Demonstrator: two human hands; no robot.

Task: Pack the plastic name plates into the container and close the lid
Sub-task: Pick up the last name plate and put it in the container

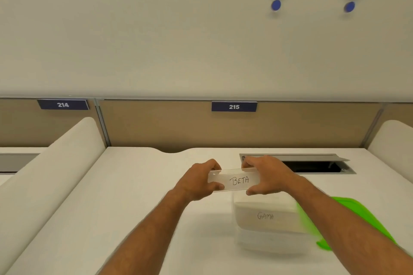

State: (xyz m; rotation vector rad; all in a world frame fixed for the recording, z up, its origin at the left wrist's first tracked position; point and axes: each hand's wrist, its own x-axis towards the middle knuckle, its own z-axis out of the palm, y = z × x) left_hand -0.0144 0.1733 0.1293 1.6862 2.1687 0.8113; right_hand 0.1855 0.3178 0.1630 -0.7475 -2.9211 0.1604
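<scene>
Closest in, the clear container (266, 223) sits on the white desk (138, 185) with a "GAMA" plate (265, 215) inside and the green lid (357, 219) just beside it on the right. Above it, left hand (196, 182) and right hand (264, 175) pinch opposite ends of the "BETA" plate (237, 179). Open cable hatch (312, 164) behind.

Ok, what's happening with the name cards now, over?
Both hands, left and right, grip BETA plate above open container. GAMA plate inside. Green lid off, beside it.
</scene>
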